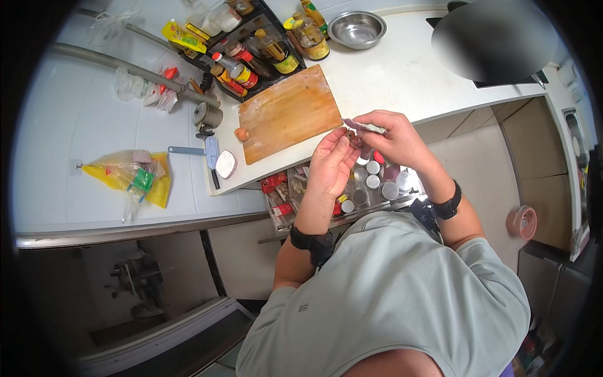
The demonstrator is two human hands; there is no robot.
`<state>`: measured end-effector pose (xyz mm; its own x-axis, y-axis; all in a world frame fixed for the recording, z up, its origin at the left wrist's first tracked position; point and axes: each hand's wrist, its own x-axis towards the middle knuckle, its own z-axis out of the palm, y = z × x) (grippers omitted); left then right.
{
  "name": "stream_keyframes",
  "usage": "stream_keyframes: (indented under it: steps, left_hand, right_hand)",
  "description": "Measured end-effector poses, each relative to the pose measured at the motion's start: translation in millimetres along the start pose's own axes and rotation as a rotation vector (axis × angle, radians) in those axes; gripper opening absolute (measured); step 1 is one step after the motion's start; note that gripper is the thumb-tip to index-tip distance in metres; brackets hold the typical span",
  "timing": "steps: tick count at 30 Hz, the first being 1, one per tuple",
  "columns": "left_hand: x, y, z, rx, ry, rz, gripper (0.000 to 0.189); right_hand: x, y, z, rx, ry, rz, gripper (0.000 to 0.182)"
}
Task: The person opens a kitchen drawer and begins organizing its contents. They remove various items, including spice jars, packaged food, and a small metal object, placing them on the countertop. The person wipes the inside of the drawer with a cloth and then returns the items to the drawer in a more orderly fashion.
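Note:
My left hand and my right hand meet above the counter's front edge, just off the right corner of a wooden cutting board. Between the fingertips of my left hand is a small brownish piece, too small to name. My right hand grips a thin purple and whitish item, perhaps a cloth or a peel. Purplish material hangs between the hands, partly hidden by the fingers. A round orange-brown vegetable piece lies on the board's left edge.
An open drawer of lidded jars and packets is below my hands. Sauce bottles fill a black rack behind the board. A steel basin sits at the back. At the left are a blue-grey peeler-like tool and a white lid-like item.

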<state>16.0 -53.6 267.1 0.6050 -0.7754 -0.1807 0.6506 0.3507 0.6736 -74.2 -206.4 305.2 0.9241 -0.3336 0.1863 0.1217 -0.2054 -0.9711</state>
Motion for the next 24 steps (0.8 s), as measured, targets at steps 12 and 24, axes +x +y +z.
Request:
stream_keyframes:
  steps: [12, 24]
  left_hand:
    - [0, 6, 1, 0.052, -0.064, 0.056, 0.022]
    - [1, 0, 2, 0.230, 0.021, 0.290, 0.023]
  right_hand:
    - [-1, -1, 8, -0.021, 0.148, -0.144, 0.021]
    - [0, 3, 15, 0.239, 0.131, -0.038, 0.024]
